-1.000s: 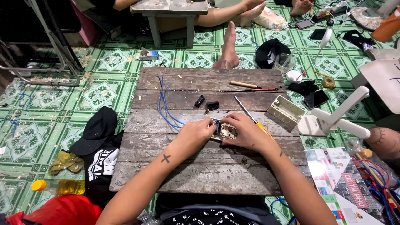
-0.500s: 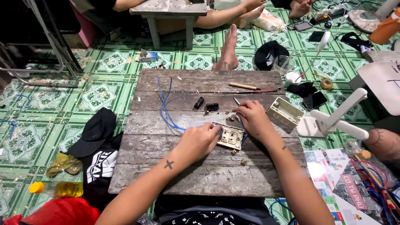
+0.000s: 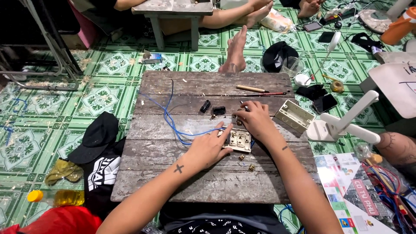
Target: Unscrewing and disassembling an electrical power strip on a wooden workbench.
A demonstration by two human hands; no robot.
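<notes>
The switch plate [image 3: 239, 140] lies back-up on the grey wooden board [image 3: 173, 190], just in front of me. My left hand [image 3: 209, 148] rests flat against its left edge, fingers spread and loose, holding nothing. My right hand [image 3: 254, 120] curls over its far edge; whether those fingers pinch anything I cannot tell. Blue wire [image 3: 173, 123] runs toward the plate.

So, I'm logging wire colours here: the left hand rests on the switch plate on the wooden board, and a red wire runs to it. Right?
Not quite. The head view shows the wire is blue, not red. The rest holds: the left hand rests on the switch plate on the wooden board.
</notes>
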